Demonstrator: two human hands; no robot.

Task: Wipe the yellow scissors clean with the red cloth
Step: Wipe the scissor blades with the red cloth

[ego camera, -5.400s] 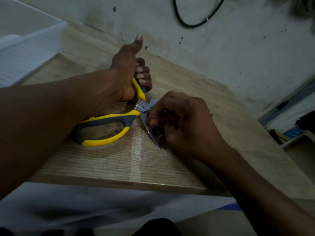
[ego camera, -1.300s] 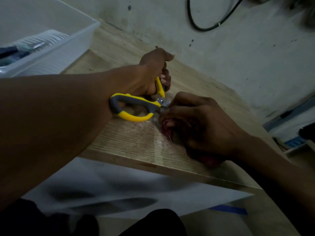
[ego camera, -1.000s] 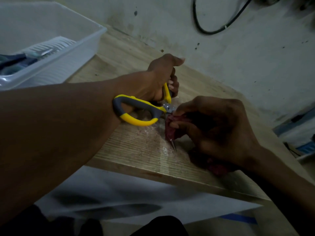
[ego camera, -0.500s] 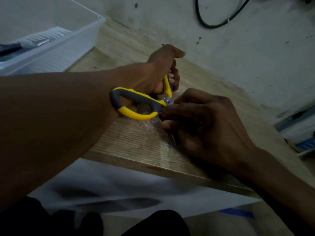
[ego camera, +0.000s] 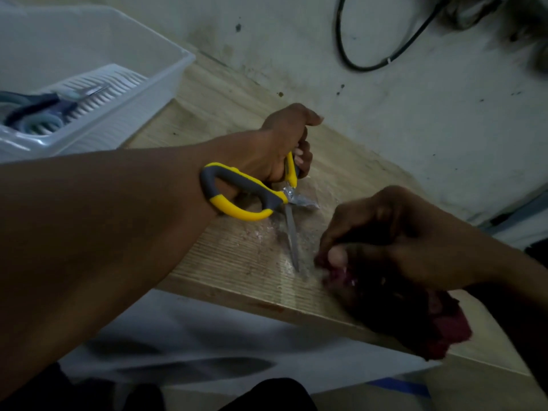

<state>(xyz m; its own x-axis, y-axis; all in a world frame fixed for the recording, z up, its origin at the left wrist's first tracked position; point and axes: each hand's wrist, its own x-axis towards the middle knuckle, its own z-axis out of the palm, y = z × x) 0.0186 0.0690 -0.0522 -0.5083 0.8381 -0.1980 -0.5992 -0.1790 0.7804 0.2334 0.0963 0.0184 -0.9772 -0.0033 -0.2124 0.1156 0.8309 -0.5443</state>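
Note:
The yellow and grey scissors stand opened on the wooden table, one blade bare and pointing down toward the table's front edge with its tip on the wood. My left hand grips the far handle. My right hand holds the bunched red cloth just right of the blade tip, off the blade. The cloth hangs under my palm toward the table edge.
A white plastic bin at the back left holds blue-handled scissors. A stained wall with a black cable rises behind the table. The wood under the blades is wet and smeared. White sheet lies below the front edge.
My right hand has slid the cloth down off the blade toward the tip and to the right, leaving the blade uncovered. My left hand keeps its grip on the handle.

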